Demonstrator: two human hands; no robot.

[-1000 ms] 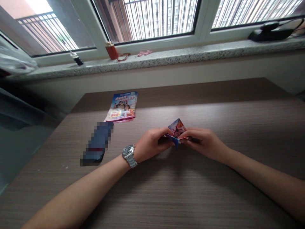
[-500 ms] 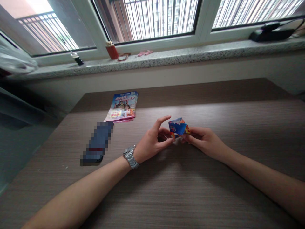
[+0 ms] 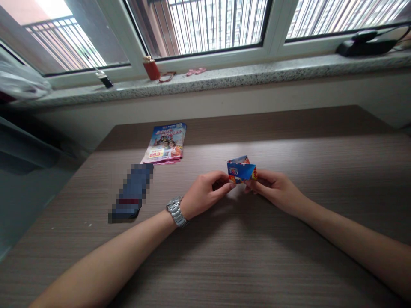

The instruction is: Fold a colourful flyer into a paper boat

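Observation:
Between my hands is a small folded paper piece (image 3: pixel 242 170), printed blue with red and yellow parts, its top opening into a hollow. My left hand (image 3: pixel 208 190), with a silver watch (image 3: pixel 177 211) on the wrist, pinches its lower left corner between thumb and fingers. From the other side, my right hand (image 3: pixel 278 190) grips the lower right corner, thumb in front. The fingertips behind the paper are partly hidden. Both hands are held low over the brown table (image 3: pixel 257 256).
A stack of printed flyers (image 3: pixel 165 143) lies at the table's back left. Nearer, a blurred-out dark phone-like object (image 3: pixel 133 192) rests left of my left hand. Behind, the stone windowsill (image 3: pixel 244 77) carries a red container (image 3: pixel 151 69) and a black device (image 3: pixel 366 45).
My left index finger, raised before, has come down to the paper and joined the pinch. The folded paper has turned slightly, showing more of its blue front. My right hand is nearly still.

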